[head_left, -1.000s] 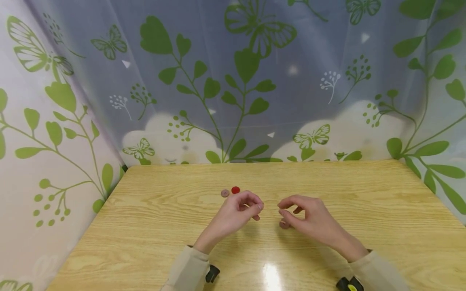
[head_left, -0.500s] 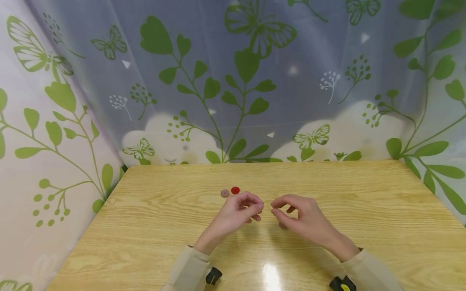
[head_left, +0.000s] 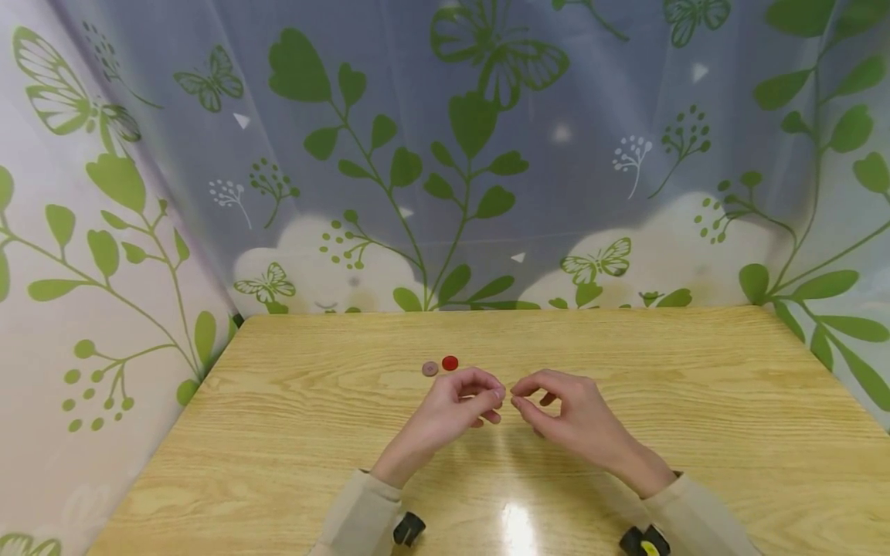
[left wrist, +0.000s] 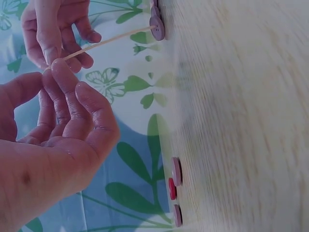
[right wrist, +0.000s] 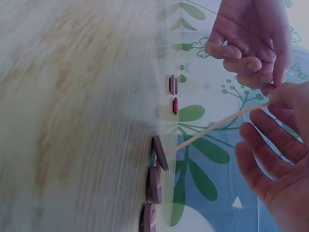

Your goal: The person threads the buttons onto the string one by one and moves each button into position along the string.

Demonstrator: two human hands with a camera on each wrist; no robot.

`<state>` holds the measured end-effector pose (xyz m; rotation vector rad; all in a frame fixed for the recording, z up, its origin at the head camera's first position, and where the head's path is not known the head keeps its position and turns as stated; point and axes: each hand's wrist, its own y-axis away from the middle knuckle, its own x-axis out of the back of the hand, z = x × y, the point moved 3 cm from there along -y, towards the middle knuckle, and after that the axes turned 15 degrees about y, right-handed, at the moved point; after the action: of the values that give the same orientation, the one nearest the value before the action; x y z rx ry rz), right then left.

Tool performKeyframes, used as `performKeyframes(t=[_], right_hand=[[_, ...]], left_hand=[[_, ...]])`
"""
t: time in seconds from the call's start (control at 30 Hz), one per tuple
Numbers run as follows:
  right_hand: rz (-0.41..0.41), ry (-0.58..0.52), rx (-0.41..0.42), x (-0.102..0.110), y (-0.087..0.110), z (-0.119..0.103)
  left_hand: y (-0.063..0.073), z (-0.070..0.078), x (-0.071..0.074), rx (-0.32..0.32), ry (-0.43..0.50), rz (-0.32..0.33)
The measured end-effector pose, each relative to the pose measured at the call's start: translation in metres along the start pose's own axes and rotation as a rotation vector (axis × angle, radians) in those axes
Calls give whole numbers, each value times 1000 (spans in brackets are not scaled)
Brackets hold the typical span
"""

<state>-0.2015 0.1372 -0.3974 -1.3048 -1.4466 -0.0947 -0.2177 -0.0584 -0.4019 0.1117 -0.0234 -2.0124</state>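
My left hand [head_left: 452,405] and right hand [head_left: 573,413] are held close together over the table, thumb and forefinger tips nearly meeting. Between them they pinch a thin pale cord [left wrist: 113,38]; its end is hidden in the fingertips. From there the cord [right wrist: 217,123] slopes down to a brownish-mauve button [right wrist: 160,153] tilted on the wood. More mauve buttons [right wrist: 154,186] follow in line on the strand, partly cut off by the frame edge. Beyond the left hand lie a loose red button [head_left: 450,363] and a dusty pink button [head_left: 430,369].
Another loose mauve button [left wrist: 177,215] shows beside the red one in the left wrist view. The wooden table [head_left: 313,463] meets a curtain [head_left: 556,193] printed with leaves and butterflies at its far edge. Dark wrist straps [head_left: 408,528] sit at the sleeves.
The right hand has moved left until its fingertips are almost at the left hand's. A button seen under the right hand earlier is now hidden. The left hand has barely moved.
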Motion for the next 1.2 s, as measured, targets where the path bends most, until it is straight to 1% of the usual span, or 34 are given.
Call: performKeyframes(t=[0.23, 0.43, 0.7, 0.9, 1.03, 1.2], right_hand=[[17, 5, -5, 0, -1, -1], [31, 3, -7, 0, -1, -2], [74, 12, 31, 2, 0, -3], [85, 5, 44, 2, 1, -3], [81, 1, 34, 2, 1, -3], [69, -2, 13, 3, 1, -2]], left_hand=[[1, 0, 1, -1, -2, -5], [1, 0, 1, -10, -25, -5], [1, 0, 1, -7, -29, -5], [2, 1, 1, -7, -35, -11], [2, 3, 4, -21, -84, -13], [1, 7, 12, -70, -170, 19]])
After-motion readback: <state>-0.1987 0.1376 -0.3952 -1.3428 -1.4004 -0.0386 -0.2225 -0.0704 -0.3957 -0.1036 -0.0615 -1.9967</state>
